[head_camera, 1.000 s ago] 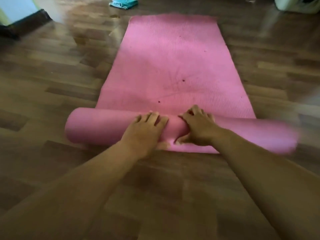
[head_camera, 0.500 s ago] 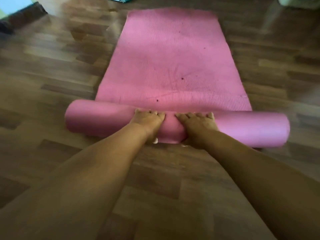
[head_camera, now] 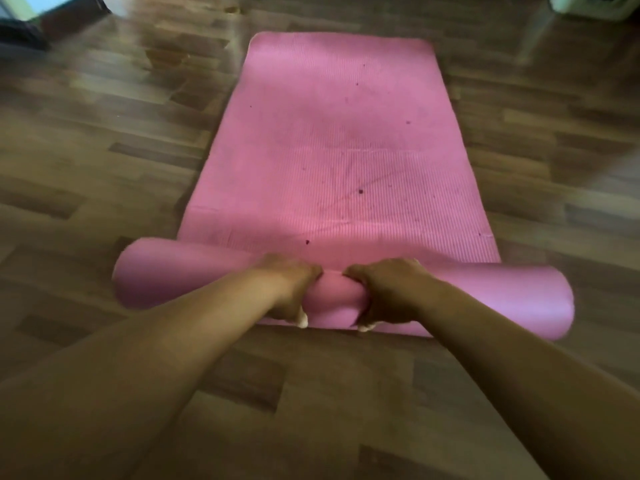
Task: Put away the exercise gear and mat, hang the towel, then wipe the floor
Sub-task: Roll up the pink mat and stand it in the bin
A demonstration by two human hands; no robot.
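Note:
A pink exercise mat point(head_camera: 339, 133) lies on the wooden floor, its near end wound into a thick roll point(head_camera: 485, 299) that runs left to right. My left hand point(head_camera: 291, 289) and my right hand point(head_camera: 388, 292) sit side by side at the middle of the roll. Both hands curl over its top, with the thumbs under the near side. The flat part of the mat stretches away from me and has a few dark specks.
Wooden plank floor point(head_camera: 104, 150) surrounds the mat. A dark object point(head_camera: 52, 19) sits at the far left corner and a pale container point(head_camera: 595, 5) at the far right. A wet-looking patch point(head_camera: 166, 57) marks the floor left of the mat's far end.
The roll has turned forward along the mat and grown thicker. My fingers, laid on top before, now curl around it. The teal cloth at the far edge has left the view.

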